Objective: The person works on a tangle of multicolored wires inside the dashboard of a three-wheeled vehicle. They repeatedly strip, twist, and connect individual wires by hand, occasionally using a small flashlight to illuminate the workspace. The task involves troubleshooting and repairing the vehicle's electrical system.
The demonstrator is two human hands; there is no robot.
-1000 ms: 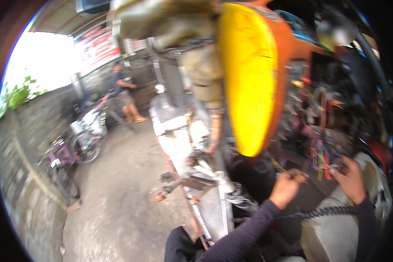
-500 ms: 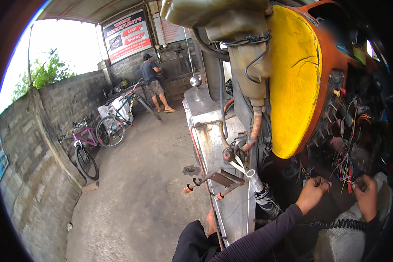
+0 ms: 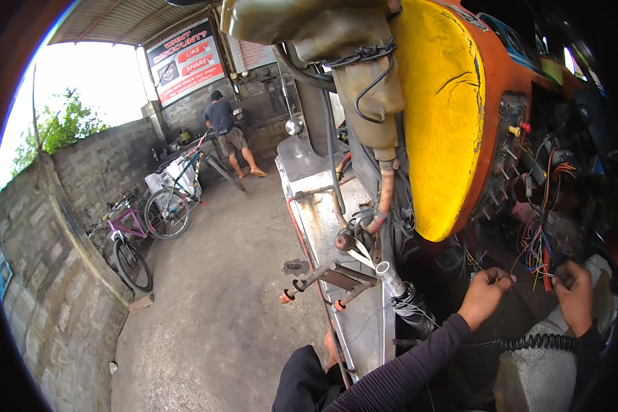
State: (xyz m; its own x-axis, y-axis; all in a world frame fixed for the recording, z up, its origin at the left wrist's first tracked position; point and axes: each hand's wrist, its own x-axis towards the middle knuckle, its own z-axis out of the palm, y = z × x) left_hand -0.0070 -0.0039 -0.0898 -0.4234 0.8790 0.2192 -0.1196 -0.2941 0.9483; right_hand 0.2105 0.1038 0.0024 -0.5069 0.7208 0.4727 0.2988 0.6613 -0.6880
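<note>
My left hand [image 3: 486,296] is closed in a pinch. A thin wire seems to run up from its fingertips toward a loose bundle of coloured wires [image 3: 544,248]. Beside the bundle's lower end, my right hand [image 3: 574,295] is also closed, its thumb and fingers pinching wire ends. The bundle, with red, blue, yellow and green strands, hangs below an orange panel [image 3: 496,147] with a yellow padded front [image 3: 438,123]. Exactly which strands each hand holds is too small to tell.
A black coiled cord [image 3: 539,343] crosses below my hands, over a pale worn cover [image 3: 532,374]. To the left stand a metal tube [image 3: 390,278] wrapped in wire and a bracket [image 3: 336,278]. Beyond are bicycles [image 3: 168,209], a block wall [image 3: 62,275] and another person [image 3: 225,123].
The whole view has shifted slightly, so the vehicle parts sit further left. My left hand has drawn a little away from the wire bundle; both hands remain pinched.
</note>
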